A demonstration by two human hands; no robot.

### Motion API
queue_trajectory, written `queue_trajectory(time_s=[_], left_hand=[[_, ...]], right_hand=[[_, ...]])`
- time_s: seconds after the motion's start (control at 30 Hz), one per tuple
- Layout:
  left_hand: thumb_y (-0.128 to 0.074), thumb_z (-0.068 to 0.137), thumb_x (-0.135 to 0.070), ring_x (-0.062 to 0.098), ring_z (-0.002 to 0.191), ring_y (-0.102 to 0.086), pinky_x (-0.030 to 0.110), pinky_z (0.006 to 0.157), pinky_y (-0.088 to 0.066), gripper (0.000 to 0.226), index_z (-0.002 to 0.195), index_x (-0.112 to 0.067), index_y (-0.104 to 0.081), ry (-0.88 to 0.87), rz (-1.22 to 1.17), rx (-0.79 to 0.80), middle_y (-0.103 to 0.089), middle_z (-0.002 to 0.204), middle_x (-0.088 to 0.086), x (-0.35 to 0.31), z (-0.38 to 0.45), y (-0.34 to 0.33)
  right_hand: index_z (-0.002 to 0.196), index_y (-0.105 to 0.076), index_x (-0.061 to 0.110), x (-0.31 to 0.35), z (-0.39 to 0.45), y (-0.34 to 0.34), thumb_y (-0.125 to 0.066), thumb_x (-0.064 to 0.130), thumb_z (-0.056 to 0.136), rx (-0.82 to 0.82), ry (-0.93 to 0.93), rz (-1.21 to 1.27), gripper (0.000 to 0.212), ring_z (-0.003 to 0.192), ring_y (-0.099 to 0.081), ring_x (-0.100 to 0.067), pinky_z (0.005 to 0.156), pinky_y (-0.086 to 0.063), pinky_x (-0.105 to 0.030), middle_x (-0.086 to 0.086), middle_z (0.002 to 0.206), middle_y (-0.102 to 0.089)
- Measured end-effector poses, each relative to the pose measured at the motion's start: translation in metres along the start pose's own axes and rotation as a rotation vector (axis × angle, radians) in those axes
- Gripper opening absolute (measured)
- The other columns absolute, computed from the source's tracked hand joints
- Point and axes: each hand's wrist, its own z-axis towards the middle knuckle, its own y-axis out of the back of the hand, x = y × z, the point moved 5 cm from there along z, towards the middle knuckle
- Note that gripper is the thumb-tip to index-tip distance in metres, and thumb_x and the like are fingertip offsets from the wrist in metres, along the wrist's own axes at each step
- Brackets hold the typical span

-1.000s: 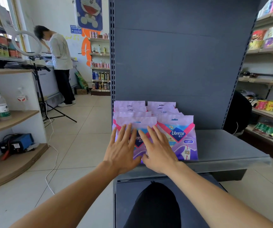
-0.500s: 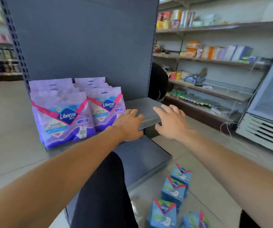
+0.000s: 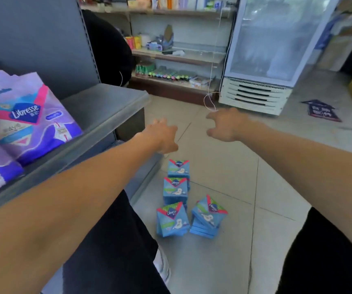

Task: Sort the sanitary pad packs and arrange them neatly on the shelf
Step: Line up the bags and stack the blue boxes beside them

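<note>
Both hands hold nothing: left hand [image 3: 163, 135] and right hand [image 3: 226, 125] hang released above blue packs [image 3: 176, 188] at 6 o'clock; purple packs [image 3: 25, 117] stand on shelf [image 3: 105, 109] at 9 o'clock.

On the grey shelf [image 3: 105, 107] you are seeing purple packs [image 3: 25, 119] showing a pink band, a teal panel and a dark blue badge lettered in white. Right of that shelf, on the pale grey tiled floor [image 3: 234, 187], blue packs [image 3: 172, 219] are showing red-edged, green-striped corners. Behind the shelf a white fridge [image 3: 255, 94] is standing.
</note>
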Motion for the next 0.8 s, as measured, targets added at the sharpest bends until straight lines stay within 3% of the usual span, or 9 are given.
queue_trajectory(time_s=[0.2,0.33,0.47,0.57,0.8], left_hand=[[-0.060,0.087,-0.043,0.039,0.139,-0.024,0.052,0.107,-0.035,0.065,0.143,-0.021,-0.036,-0.021,-0.049,0.136,-0.017,0.154,0.016,-0.022,0.006,-0.071],[-0.059,0.087,-0.040,0.039,0.134,-0.028,0.049,0.101,-0.037,0.060,0.140,-0.020,-0.038,0.004,-0.086,0.129,-0.017,0.151,0.016,-0.025,0.003,-0.090],[-0.061,0.085,-0.038,0.037,0.126,-0.032,0.041,0.092,-0.038,0.052,0.131,-0.020,-0.043,0.064,-0.105,0.164,-0.023,0.143,0.014,-0.011,0.002,-0.095],[-0.059,0.085,-0.038,0.037,0.124,-0.032,0.043,0.097,-0.037,0.049,0.128,-0.020,-0.044,0.088,-0.101,0.161,-0.023,0.140,0.014,0.002,0.007,-0.086],[-0.061,0.081,-0.048,0.037,0.127,-0.030,0.051,0.102,-0.039,0.065,0.138,-0.025,-0.038,0.082,-0.121,0.176,-0.024,0.139,0.011,0.020,0.025,-0.061]], right_hand=[[0.149,-0.032,0.029,-0.017,-0.006,-0.056,-0.048,0.050,0.093,0.179,-0.027,-0.012,0.062,0.138,-0.033,-0.035,0.110,-0.035,-0.049,-0.008,0.152,-0.037],[0.149,-0.034,0.024,-0.007,0.003,-0.057,-0.049,0.047,0.095,0.214,0.011,-0.004,0.061,0.139,-0.034,-0.032,0.111,-0.034,-0.041,-0.008,0.152,-0.039],[0.149,-0.035,0.024,0.017,0.020,-0.049,-0.050,0.047,0.095,0.219,0.060,0.014,0.061,0.139,-0.034,-0.031,0.108,-0.035,-0.038,-0.009,0.152,-0.039],[0.149,-0.036,0.025,0.036,0.031,-0.040,-0.051,0.047,0.094,0.224,0.080,0.050,0.061,0.140,-0.032,-0.029,0.108,-0.033,-0.036,-0.007,0.152,-0.038],[0.150,-0.035,0.023,0.063,0.045,0.010,-0.047,0.046,0.098,0.230,0.093,-0.006,0.058,0.142,-0.030,-0.028,0.110,-0.029,-0.036,-0.004,0.155,-0.036]])
